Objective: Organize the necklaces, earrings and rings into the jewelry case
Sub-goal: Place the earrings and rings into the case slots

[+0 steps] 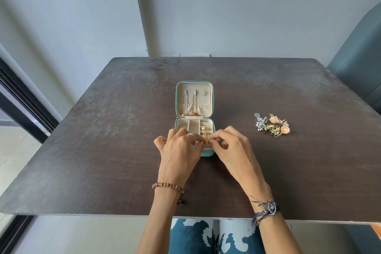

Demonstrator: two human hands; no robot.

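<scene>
Ring (206, 137) pinched between both hands (181, 146) (228, 146) over case's (177, 97) right slots; earrings (272, 125) lie rightward, nearer right hand.

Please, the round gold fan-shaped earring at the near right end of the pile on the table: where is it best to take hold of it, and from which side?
Probably pinch the round gold fan-shaped earring by its disc rim, coming from the right and above. It lies flat at the pile's near right edge, so that side is clear, while the tangled pile of earrings crowds its left.
</scene>
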